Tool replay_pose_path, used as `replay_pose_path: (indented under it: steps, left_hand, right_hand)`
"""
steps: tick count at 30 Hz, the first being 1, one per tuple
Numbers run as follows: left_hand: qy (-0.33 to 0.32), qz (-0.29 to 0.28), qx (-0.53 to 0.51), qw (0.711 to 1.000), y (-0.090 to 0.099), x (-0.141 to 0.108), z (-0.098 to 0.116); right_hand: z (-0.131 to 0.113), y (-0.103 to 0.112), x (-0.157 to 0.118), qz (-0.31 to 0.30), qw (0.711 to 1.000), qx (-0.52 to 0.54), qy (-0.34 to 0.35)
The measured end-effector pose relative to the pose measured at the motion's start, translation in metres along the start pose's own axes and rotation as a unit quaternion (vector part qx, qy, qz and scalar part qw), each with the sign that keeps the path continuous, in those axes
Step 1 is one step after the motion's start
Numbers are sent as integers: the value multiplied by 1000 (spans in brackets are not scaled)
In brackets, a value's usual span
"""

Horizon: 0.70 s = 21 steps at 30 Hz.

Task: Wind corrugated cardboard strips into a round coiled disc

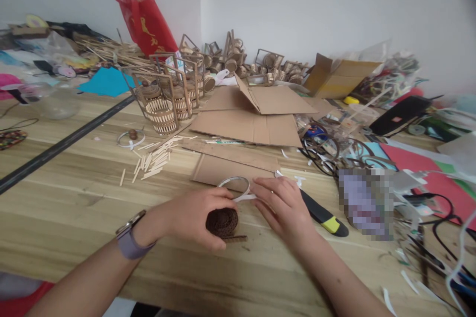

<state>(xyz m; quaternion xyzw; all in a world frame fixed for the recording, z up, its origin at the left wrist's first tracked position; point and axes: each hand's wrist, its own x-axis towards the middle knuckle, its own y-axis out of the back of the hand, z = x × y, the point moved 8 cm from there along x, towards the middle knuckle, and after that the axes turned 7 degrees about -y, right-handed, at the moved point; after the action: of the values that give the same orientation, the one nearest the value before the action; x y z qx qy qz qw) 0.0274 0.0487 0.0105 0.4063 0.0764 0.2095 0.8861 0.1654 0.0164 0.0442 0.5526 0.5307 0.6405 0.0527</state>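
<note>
My left hand (201,218), with a watch on the wrist, curves its fingers and thumb round a coil of dark brown woven strip (222,222) on the wooden table. The strip's loose end points right. Just behind the coil stands a thin roll of white tape (247,186). From it a short tail of tape runs right to the fingertips of my right hand (280,205), which pinch it; the fingertips are partly hidden. A black utility knife with a yellow band (323,215) lies right beside that hand.
Small slatted baskets with tall handles (163,111) stand at the back left, near scattered wooden sticks (152,158). Folded cardboard (249,126) lies behind my hands. Cables, scissors (427,252) and paper scraps crowd the right. A long black bar (67,146) crosses the left.
</note>
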Motion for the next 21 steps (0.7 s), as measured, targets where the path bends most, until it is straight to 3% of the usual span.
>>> replay_pose_path:
  steps: [9, 13, 18, 21]
  left_hand:
    - [29, 19, 37, 999, -9, 2, -3]
    - [33, 31, 47, 998, -11, 3, 0]
    - [84, 40, 75, 993, -12, 3, -7]
    - [99, 55, 99, 989, -11, 3, -9]
  right_hand:
    - [11, -17, -3, -38, 982, 142, -119]
    - [8, -18, -3, -27, 983, 129, -127]
    - [2, -13, -2, -14, 990, 94, -108]
    - [11, -10, -3, -2, 987, 77, -142]
